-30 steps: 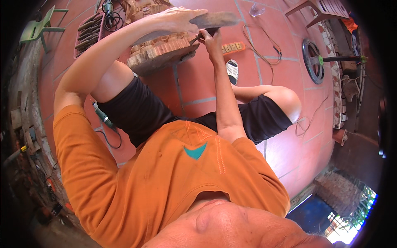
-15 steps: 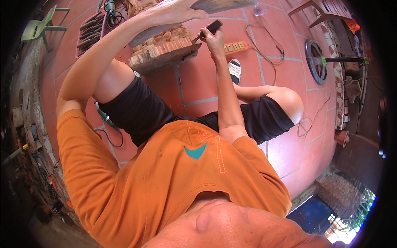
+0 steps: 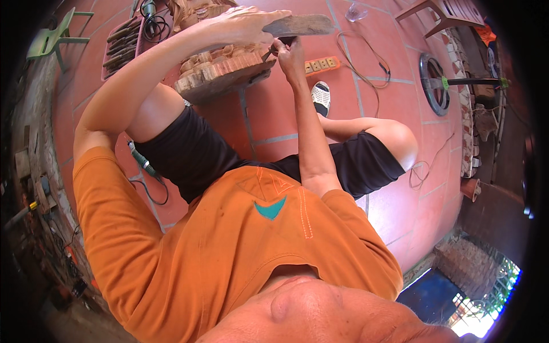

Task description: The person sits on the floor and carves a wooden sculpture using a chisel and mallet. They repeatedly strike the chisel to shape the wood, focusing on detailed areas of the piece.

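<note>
Wood carving (image 3: 220, 71): propped on the person's knee, just under both hands.
Left hand (image 3: 251, 23): clasps a flat wooden mallet (image 3: 303, 24) above the carving.
Right hand (image 3: 289, 54): clenched around a chisel (image 3: 273, 50), tip against the carving's upper edge.

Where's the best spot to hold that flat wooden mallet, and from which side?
Probably at its near end, coming from the left, as the left hand grips the wooden mallet now. The slab lies flat and sticks out rightward above the carved wood block, leaving its far end free.
</note>
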A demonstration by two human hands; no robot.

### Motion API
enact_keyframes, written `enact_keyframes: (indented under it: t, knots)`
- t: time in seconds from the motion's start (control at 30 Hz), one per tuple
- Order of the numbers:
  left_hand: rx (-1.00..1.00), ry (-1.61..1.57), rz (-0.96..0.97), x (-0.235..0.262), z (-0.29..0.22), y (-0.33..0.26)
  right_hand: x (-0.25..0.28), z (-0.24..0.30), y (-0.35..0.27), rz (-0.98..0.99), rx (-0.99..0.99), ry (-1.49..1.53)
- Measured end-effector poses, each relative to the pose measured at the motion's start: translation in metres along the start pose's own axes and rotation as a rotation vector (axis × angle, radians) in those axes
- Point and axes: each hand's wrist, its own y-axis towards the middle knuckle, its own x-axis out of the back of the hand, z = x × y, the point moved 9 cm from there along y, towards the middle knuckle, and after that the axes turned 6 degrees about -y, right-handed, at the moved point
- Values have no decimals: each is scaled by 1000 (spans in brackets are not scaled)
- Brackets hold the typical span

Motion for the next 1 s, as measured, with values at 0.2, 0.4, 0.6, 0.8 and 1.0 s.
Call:
enact_keyframes:
  t: [0.2, 0.4, 0.6, 0.8, 1.0]
  knots:
    - [-167, -126, -177, 24, -15, -2, 2, -6, -2, 16, -64, 126]
    - [-185, 4, -296, 6, -3, 7, 3, 1, -4, 1, -72, 184]
    - [1, 153, -118, -19, 29, 10, 15, -5, -11, 24, -263, 414]
    - [75, -26, -127, 22, 21, -19, 9, -18, -9, 20, -317, 492]
    - [29, -81, -187, 30, 20, -24, 16, -51, -20, -27, -426, 713]
